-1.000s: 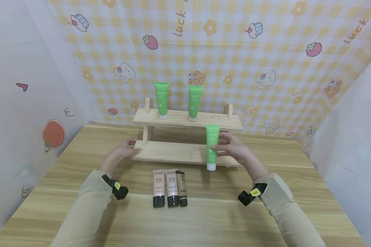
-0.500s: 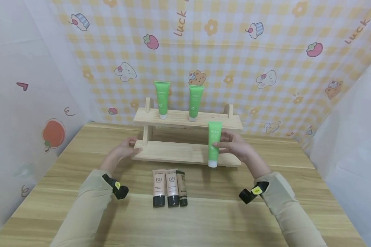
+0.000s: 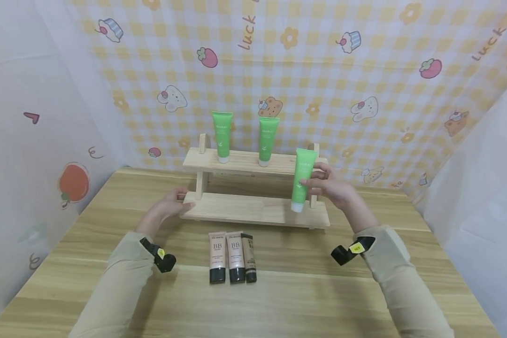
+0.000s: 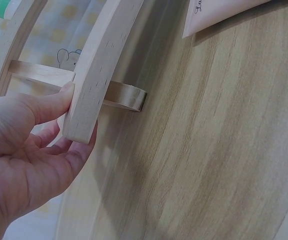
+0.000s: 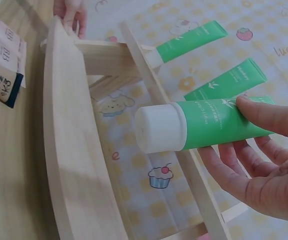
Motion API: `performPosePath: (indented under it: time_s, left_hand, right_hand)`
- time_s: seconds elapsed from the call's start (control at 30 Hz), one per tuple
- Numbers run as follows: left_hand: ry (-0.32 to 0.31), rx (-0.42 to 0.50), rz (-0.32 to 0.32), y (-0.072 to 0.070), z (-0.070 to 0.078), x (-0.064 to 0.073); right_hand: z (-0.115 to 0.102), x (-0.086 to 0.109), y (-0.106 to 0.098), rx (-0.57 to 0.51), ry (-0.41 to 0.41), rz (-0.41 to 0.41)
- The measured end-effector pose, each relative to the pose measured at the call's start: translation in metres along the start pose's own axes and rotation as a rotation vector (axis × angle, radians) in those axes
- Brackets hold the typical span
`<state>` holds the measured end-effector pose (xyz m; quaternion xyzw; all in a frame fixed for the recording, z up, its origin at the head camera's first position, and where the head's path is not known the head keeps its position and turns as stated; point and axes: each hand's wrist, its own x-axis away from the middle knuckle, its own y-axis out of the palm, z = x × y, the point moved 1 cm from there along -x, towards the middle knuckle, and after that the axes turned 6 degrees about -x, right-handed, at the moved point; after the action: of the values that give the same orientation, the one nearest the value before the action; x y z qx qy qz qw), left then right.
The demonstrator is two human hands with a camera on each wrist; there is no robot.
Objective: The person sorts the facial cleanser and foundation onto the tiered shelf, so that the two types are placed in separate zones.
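A two-tier wooden rack (image 3: pixel 236 206) stands at the back of the table. My left hand (image 3: pixel 169 205) grips the left end of its lower board, thumb on top and fingers underneath, as the left wrist view shows. My right hand (image 3: pixel 334 188) holds a green squeeze tube (image 3: pixel 303 178) between thumb and fingers, its white cap (image 5: pixel 159 128) pointing down. This tube hangs in front of the rack's right end, slightly tilted. On the upper board two like green tubes stand upright on their caps, a left one (image 3: pixel 222 136) and a middle one (image 3: pixel 268 141).
Two pink BB cream tubes (image 3: pixel 217 256) and a slimmer brown tube (image 3: pixel 249 256) lie side by side on the wooden table (image 3: pixel 295 300), in front of the rack. A patterned cloth (image 3: pixel 304 89) hangs right behind the rack.
My right hand has lifted the green tube up and to the right, from before the lower board to near the upper board's right end. My left hand stays on the rack.
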<state>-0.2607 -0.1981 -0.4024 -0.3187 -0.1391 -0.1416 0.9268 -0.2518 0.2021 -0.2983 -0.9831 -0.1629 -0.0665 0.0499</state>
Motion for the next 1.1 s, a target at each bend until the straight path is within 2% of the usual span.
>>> performPosePath:
  time_s: [0.23, 0.53, 0.83, 1.1]
  left_hand:
    - [0.012, -0.001, 0.003, 0.000, 0.001, -0.001]
    - [0.005, 0.005, 0.009, 0.000, 0.002, -0.003]
    - [0.002, 0.018, 0.022, 0.001, -0.001, -0.005]
    - [0.011, 0.016, 0.027, 0.003, -0.002, -0.005]
  right_hand:
    - [-0.008, -0.003, -0.006, 0.016, 0.007, 0.035]
    - [-0.016, -0.007, -0.012, 0.035, -0.037, 0.068]
    - [-0.024, -0.010, -0.016, 0.014, -0.010, 0.101]
    - [-0.034, -0.014, -0.022, 0.025, -0.063, 0.113]
